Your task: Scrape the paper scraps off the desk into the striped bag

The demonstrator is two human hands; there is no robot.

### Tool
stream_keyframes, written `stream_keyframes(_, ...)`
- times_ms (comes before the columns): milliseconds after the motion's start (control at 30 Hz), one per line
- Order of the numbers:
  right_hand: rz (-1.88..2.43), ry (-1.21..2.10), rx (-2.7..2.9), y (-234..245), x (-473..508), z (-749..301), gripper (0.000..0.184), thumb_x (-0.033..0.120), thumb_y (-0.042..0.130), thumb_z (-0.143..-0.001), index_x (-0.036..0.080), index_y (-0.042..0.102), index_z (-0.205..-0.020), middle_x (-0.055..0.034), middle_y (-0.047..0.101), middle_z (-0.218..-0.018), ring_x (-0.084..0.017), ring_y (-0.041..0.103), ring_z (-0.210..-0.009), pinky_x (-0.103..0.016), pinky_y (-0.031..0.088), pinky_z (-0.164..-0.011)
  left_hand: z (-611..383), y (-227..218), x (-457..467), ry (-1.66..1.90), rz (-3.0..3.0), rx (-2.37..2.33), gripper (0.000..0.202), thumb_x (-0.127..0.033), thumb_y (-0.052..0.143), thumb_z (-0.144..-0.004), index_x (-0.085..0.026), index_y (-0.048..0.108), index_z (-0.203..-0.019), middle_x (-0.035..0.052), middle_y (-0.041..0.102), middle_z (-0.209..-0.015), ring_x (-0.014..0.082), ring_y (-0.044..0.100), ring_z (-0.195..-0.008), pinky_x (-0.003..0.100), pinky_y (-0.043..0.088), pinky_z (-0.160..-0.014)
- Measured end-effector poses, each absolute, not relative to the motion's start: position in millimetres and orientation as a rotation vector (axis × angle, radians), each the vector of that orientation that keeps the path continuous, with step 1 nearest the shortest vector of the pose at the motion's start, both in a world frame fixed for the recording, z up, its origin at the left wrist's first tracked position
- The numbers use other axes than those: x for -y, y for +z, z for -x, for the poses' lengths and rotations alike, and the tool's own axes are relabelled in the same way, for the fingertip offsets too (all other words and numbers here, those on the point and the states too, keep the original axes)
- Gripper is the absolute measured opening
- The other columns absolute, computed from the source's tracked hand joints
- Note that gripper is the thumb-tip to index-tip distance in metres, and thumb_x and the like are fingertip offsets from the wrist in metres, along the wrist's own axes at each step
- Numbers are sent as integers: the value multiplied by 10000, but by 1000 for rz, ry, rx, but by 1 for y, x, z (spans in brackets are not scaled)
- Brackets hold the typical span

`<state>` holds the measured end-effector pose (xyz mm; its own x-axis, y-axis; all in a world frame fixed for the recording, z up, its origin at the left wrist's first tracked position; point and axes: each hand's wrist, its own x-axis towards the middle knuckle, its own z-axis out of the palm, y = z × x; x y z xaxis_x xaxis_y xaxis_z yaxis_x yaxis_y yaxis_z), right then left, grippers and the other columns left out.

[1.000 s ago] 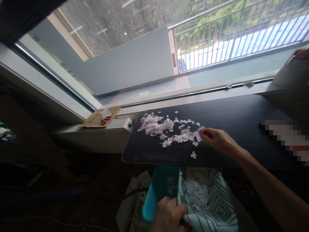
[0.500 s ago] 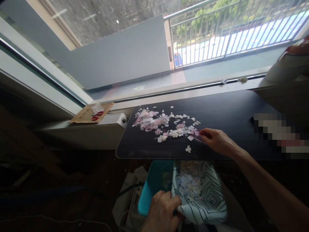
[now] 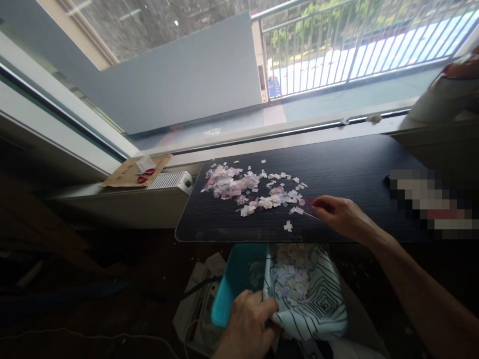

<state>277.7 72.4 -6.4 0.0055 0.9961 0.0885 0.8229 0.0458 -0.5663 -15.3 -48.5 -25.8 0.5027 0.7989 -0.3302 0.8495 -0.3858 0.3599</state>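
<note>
Small white and pink paper pieces [image 3: 228, 183] lie in a loose pile on the dark table [image 3: 348, 164], with a smaller strip of them [image 3: 267, 200] nearer my right hand. My right hand [image 3: 339, 213] pinches a thin, see-through, pinkish plastic sheet [image 3: 310, 208]; its far edge is by the strip's right end. Below the table edge, my left hand [image 3: 252, 316] is closed on the near edge of a pale cloth with black lines [image 3: 325, 304]. Inside that cloth lie many paper pieces [image 3: 292, 279]. A turquoise bin [image 3: 232, 279] stands beside it, behind my left hand.
On the left sill lie red-handled scissors [image 3: 145, 175] on a brown envelope [image 3: 123, 172], near a white radiator [image 3: 170, 180]. A blurred-out object [image 3: 426, 199] lies on the table's right. A pale box [image 3: 198, 284] stands left of the bin.
My right hand has shifted slightly right relative to the paper strip, and more of the clear sheet shows. My left hand keeps its hold on the cloth. The whole view has tilted slightly.
</note>
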Motion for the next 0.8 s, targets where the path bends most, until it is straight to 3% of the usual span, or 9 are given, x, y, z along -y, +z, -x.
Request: stream_keyframes(800,1732,619,1963,-3,-80,-245,221,297,462,-796,218,668,-813,-12,664,-697,-134,558,-601,-227,356,-546,7,-25,48,-154,-2318,-1326,86,-165,624,-729,-219,621,-796,-1,581,-746,187,519,-746,292,340,-683)
